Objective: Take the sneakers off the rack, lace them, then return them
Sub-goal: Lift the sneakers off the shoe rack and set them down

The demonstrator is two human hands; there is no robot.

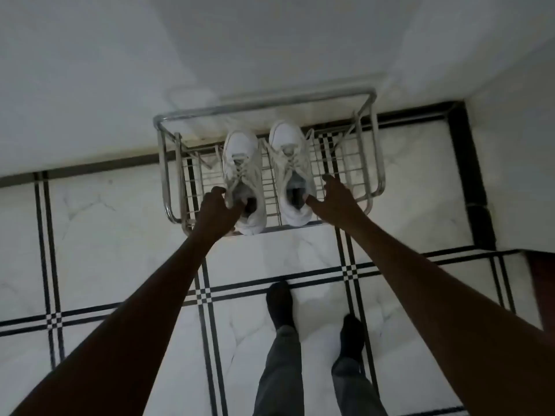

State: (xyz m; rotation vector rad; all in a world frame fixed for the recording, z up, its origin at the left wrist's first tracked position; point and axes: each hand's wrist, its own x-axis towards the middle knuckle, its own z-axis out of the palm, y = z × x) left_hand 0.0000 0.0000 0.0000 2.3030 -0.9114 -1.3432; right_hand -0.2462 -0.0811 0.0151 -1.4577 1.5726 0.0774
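Two white sneakers stand side by side on the top shelf of a chrome wire rack, toes toward the wall. My left hand grips the collar of the left sneaker, with fingers inside its opening. At the right sneaker, my right hand has its thumb hooked into the opening while the other fingers spread over the wire shelf beside it. Laces run loosely up both shoes, and loose lace ends trail onto the wires.
The rack stands against a white wall on a marble floor with black line borders. My feet in dark socks stand just in front of it. A dark wooden edge shows at the far right.
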